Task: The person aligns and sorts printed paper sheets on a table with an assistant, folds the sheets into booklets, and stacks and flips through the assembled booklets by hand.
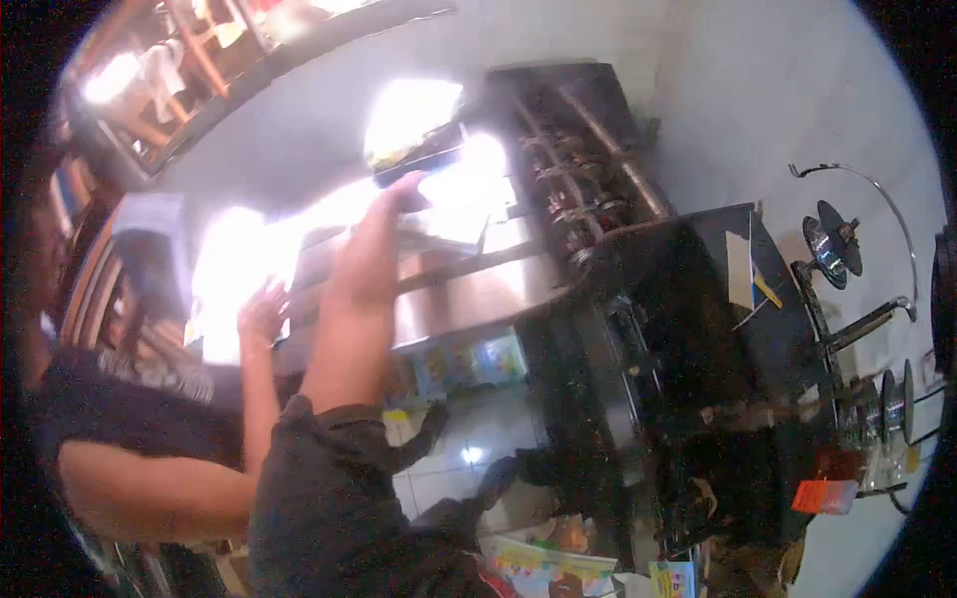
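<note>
My left hand [409,189] reaches forward at the upper middle, at the end of a bare forearm with a dark sleeve [349,478] pushed up. It is beside a dark-edged flat object [429,161] and a glaring white sheet [464,199] on the work surface [429,309]. Glare and blur hide its fingers, so their grip is unclear. My right hand is outside the view.
At left, a co-worker's hand [261,314] rests at bright white sheets [234,274]. A black machine with metal rollers [578,189] stands beyond the surface. Spools [832,244] and a curved metal rod hang at right. Colourful packets [548,568] lie at the bottom.
</note>
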`<state>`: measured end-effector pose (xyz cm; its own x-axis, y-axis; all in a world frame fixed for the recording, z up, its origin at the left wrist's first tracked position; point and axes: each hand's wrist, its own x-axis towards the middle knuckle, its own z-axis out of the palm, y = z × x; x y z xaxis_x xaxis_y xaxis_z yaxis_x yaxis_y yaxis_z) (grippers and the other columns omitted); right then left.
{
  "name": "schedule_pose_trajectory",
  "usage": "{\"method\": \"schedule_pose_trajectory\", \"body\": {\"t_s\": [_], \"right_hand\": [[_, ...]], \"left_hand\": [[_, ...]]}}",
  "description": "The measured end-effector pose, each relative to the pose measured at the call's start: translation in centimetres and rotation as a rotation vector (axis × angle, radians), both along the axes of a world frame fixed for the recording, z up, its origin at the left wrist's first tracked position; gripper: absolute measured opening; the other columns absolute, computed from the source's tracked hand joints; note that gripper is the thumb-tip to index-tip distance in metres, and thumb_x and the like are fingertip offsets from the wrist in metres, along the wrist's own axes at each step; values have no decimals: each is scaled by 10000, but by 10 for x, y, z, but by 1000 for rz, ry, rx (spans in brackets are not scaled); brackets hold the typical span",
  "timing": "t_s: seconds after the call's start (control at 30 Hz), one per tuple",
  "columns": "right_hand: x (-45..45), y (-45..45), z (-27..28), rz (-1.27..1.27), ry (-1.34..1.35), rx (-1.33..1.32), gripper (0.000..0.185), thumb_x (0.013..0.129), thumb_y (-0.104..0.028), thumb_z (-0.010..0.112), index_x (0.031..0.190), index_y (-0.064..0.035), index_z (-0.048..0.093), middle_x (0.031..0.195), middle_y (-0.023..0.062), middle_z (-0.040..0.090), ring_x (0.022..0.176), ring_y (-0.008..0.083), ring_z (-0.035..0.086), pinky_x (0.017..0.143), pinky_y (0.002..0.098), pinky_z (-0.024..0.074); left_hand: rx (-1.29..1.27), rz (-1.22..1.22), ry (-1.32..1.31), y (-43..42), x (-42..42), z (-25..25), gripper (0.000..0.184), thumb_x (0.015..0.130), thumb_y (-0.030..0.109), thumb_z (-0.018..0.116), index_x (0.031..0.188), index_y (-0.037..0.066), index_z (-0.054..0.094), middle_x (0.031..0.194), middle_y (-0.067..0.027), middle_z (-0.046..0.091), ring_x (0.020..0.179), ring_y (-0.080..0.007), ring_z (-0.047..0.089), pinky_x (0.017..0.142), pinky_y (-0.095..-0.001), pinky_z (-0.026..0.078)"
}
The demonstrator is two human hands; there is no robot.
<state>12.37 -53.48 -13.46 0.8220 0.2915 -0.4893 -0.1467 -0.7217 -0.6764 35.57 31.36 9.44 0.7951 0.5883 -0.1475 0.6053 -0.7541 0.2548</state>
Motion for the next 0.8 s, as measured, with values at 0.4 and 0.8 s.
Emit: {"method": "schedule_pose_trajectory", "body": {"t_s": [0.4, 0.8], "right_hand": [[13, 56, -12, -46, 216, -40, 283, 915, -249, 656, 1102, -64, 552, 1109, 161, 641, 970, 331, 627, 804, 434, 506], [-6, 31, 5, -52, 335, -75, 435, 922, -291, 661, 1255, -58, 506, 1174, 166, 632, 1038, 317, 625, 857, 429, 509]], "left_hand": [[51, 190, 277, 34, -5, -15, 1343, 467, 679, 859, 1500, 57, 268, 1474, -220, 347, 1368, -374, 355, 1115, -458, 351], [-94, 39, 350, 15, 0, 38, 1104, 509, 603, 874, 1349, 23, 455, 1306, -216, 549, 1193, -308, 554, 948, -428, 484]]}}
